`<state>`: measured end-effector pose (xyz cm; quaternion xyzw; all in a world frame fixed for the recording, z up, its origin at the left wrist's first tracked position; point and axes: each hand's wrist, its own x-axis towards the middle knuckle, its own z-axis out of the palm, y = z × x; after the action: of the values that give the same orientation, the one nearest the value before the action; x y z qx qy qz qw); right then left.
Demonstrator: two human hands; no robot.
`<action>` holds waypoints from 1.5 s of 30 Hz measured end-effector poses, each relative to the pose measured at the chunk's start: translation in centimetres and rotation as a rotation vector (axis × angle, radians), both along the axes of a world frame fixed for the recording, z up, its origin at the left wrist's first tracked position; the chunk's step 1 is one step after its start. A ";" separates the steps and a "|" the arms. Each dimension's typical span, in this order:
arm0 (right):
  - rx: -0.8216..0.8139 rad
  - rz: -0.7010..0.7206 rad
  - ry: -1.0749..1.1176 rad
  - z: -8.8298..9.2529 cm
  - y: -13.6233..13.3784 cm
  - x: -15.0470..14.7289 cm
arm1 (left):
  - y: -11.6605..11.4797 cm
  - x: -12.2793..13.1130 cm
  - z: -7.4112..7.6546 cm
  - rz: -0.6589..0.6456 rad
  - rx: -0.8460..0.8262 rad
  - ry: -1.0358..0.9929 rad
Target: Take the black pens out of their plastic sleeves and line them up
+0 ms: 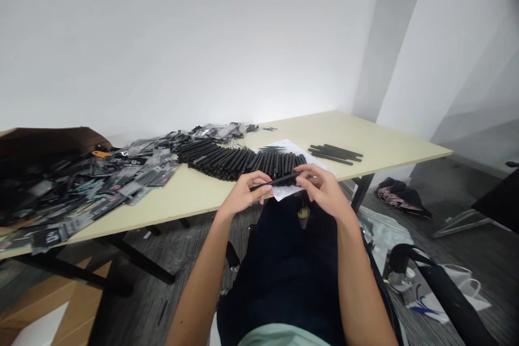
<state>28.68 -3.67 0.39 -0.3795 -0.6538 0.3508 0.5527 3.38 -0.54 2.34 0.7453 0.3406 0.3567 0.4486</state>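
Note:
A slim black pen-like stick [279, 180] is held level near the table's front edge, over a sheet of printed paper [287, 191]. My left hand [248, 192] pinches its left end between thumb and fingers. At its right end, the thumb and fingers of my right hand [320, 186] close on it. Just behind my hands, many similar black sticks [231, 162] lie side by side in a long curved row. A few separate black sticks [334, 153] rest on the table to the right. Some thin dark pieces [271, 149] lie on the paper.
A large heap of flat plastic packages [133, 173] covers the table's left part, beside an open brown box [52, 146]. An orange-handled tool [101, 154] lies among them. Below are table legs [135, 259], a cardboard box [81, 303] and bags [441, 286]. A wall stands behind the table [389, 143].

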 end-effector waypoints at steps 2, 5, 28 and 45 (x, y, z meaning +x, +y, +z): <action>-0.012 0.015 0.018 -0.1 -0.1 0.6 | 0.0 0.0 0.0 -0.003 -0.002 0.012; -0.003 0.015 0.012 -0.2 -0.1 1.0 | 0.0 0.1 0.0 0.006 0.001 0.049; 0.081 -0.100 -0.135 0.0 -0.1 0.4 | -0.1 0.2 -0.3 0.013 -0.027 -0.020; 0.095 -0.079 -0.200 -0.3 0.0 0.4 | -0.1 -0.2 -0.5 0.018 -0.022 -0.085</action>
<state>29.08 -3.65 0.05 -0.4116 -0.7061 0.2575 0.5154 3.14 -0.67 1.88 0.7215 0.3318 0.3882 0.4676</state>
